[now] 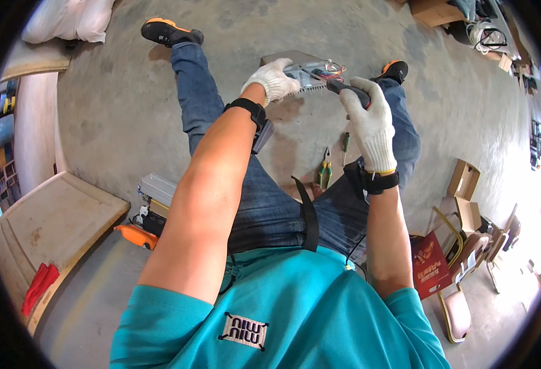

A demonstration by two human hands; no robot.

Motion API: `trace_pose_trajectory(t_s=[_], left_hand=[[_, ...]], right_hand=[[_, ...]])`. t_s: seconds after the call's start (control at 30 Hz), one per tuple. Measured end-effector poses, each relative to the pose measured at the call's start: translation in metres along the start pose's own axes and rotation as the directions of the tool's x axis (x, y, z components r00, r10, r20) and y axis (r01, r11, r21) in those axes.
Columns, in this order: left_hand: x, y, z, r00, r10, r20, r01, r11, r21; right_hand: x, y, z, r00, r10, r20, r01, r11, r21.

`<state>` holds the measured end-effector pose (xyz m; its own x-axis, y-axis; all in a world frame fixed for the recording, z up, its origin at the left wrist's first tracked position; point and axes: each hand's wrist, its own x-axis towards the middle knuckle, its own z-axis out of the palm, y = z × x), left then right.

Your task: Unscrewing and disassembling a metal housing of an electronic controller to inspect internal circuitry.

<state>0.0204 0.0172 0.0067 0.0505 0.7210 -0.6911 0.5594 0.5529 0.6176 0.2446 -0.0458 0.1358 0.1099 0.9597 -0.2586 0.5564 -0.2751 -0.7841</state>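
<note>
On the floor between my legs rests a grey metal device (310, 75) with a toothed lower edge and a bundle of coloured wires (333, 71) at its right end. My left hand (272, 80), in a white knit glove, is closed on the device's left side; its fingertips are partly hidden. My right hand (372, 120), gloved the same way, grips a screwdriver (348, 90) by its dark, red-trimmed handle. The screwdriver's thin shaft points left into the device, beside the wires. Where its tip touches is too small to tell.
Nearer me on the floor lie green-and-yellow pliers (325, 170) and a second screwdriver (346, 142). A wooden board (61, 221) with a red cloth stands at left, near an orange tool (136, 236). Chairs (458, 315), a red box (430, 264) and cardboard boxes (464, 178) are at right.
</note>
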Motion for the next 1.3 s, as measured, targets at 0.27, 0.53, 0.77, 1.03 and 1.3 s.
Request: trace_pose_trajectory(t_s=[0.27,0.53,0.77,1.03,1.3], left_hand=[[0.001,0.001,-0.001,1.0,-0.022,0.008,0.022,0.999,0.026],[0.01,-0.006,0.004,0.999,0.026,-0.034,-0.024,0.998,0.053],[0.005,-0.002,0.002,1.0,-0.013,-0.027,0.015,0.997,0.071],[0.001,0.003,-0.002,1.0,0.002,-0.008,-0.001,0.996,0.085],[0.001,0.002,-0.004,1.0,0.006,0.007,-0.007,0.999,0.051]], right_hand=[[0.007,0.0,0.007,0.993,-0.114,0.019,0.116,0.989,-0.088],[0.008,-0.001,0.008,0.992,-0.127,0.02,0.129,0.987,-0.094],[0.007,-0.007,0.008,0.997,-0.072,0.016,0.074,0.992,-0.098],[0.01,-0.004,0.013,0.983,-0.182,0.014,0.181,0.97,-0.163],[0.011,-0.022,0.021,0.932,-0.326,0.156,0.361,0.863,-0.355]])
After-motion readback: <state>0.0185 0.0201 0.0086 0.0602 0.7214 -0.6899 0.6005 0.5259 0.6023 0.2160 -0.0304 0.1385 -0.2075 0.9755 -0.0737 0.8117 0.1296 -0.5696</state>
